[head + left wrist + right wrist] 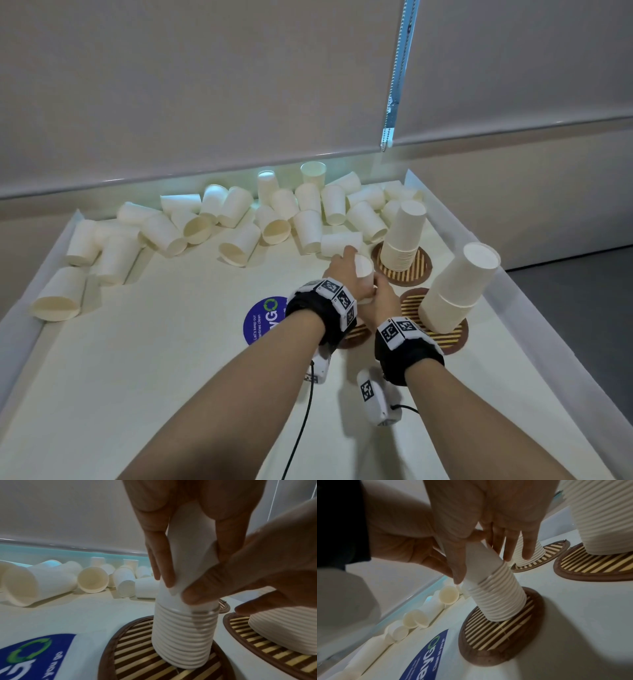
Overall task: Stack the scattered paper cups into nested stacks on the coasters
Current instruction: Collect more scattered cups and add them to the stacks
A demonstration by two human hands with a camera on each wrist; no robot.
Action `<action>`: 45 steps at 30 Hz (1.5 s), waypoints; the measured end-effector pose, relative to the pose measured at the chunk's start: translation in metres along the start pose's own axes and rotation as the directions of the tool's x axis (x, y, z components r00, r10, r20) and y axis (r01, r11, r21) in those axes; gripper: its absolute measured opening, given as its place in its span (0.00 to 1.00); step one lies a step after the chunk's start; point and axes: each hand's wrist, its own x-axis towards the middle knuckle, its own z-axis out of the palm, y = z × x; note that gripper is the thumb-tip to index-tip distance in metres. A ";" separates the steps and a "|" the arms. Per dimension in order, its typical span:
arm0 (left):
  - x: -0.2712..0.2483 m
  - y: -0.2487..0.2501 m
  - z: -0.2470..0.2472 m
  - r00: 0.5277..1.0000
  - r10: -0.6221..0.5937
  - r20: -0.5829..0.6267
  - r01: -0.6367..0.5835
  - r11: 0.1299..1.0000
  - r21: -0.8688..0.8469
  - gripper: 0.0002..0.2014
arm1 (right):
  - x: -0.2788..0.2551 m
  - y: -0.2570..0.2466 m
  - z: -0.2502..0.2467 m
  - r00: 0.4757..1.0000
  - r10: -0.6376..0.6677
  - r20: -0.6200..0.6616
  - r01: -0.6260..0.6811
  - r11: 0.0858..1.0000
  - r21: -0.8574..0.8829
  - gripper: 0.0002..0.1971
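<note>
A stack of upside-down white paper cups (185,635) stands on a striped round coaster (130,649) at the front left of the coaster group. My left hand (346,265) grips the top cup (363,266) from above, fingers down both sides. My right hand (380,294) holds the same cup lower down, its thumb (458,566) pressed near the rim where the cup meets the stack (498,599). Two taller stacks (404,236) (459,291) stand on their own coasters (416,274) (452,339). Several loose cups (239,243) lie scattered along the back.
The white tray-like table has raised edges (534,301) on the left and right and a wall behind. A blue round sticker (260,318) lies left of the coasters. A loose cup (56,294) lies at the far left. Wrist-camera cables trail under both forearms.
</note>
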 end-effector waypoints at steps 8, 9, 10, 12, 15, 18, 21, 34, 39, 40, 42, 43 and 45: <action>0.010 -0.015 -0.038 0.978 0.106 0.179 -0.073 0.981 -0.182 0.39 | 0.022 0.009 0.012 0.960 0.264 -0.095 -0.273 0.957 -0.098 0.36; 0.012 -0.024 -0.049 0.985 0.081 0.150 -0.043 0.970 -0.239 0.36 | 0.020 0.011 0.014 0.940 0.332 -0.077 -0.339 0.931 -0.131 0.35; 0.015 -0.034 -0.061 0.996 0.034 0.084 -0.011 0.965 -0.262 0.31 | 0.020 0.014 0.020 0.928 0.372 -0.030 -0.371 0.912 -0.176 0.33; 0.023 -0.061 -0.083 0.993 -0.096 -0.076 0.082 0.981 -0.176 0.22 | 0.014 0.013 0.028 0.920 0.380 0.097 -0.343 0.899 -0.271 0.27; 0.032 -0.106 -0.106 0.947 -0.263 -0.183 0.263 0.964 -0.026 0.13 | 0.004 -0.009 0.048 0.886 0.327 0.328 -0.202 0.910 -0.361 0.14; 0.033 -0.138 -0.114 0.924 -0.345 -0.166 0.351 0.936 0.010 0.15 | 0.004 -0.043 0.075 0.827 0.267 0.495 -0.187 0.961 -0.205 0.10; 0.041 -0.157 -0.111 0.932 -0.351 -0.093 0.348 0.936 -0.046 0.22 | 0.020 -0.067 0.097 0.869 0.116 0.481 -0.055 0.989 -0.140 0.08; 0.077 -0.185 -0.126 0.783 -0.438 -0.441 0.193 0.846 -0.497 0.06 | 0.078 -0.123 0.118 0.937 -0.273 0.218 0.299 0.949 -0.098 0.26; 0.079 -0.186 -0.149 0.704 -0.493 -0.511 0.158 0.810 -0.565 0.06 | 0.096 -0.130 0.133 0.964 -0.213 0.160 0.232 0.967 -0.108 0.21; 0.080 -0.188 -0.151 0.698 -0.495 -0.518 0.151 0.808 -0.569 0.09 | 0.100 -0.131 0.137 0.964 -0.198 0.180 0.221 0.968 -0.118 0.21; 0.084 -0.195 -0.155 0.706 -0.502 -0.500 0.144 0.793 -0.592 0.13 | 0.108 -0.135 0.145 0.955 -0.176 0.240 0.210 0.970 -0.124 0.22; 0.086 -0.197 -0.156 0.719 -0.502 -0.481 0.145 0.785 -0.603 0.15 | 0.111 -0.137 0.147 0.947 -0.163 0.276 0.202 0.972 -0.121 0.23; 0.090 -0.201 -0.157 0.759 -0.494 -0.425 0.154 0.770 -0.620 0.14 | 0.118 -0.140 0.153 0.932 -0.114 0.344 0.162 0.980 -0.113 0.23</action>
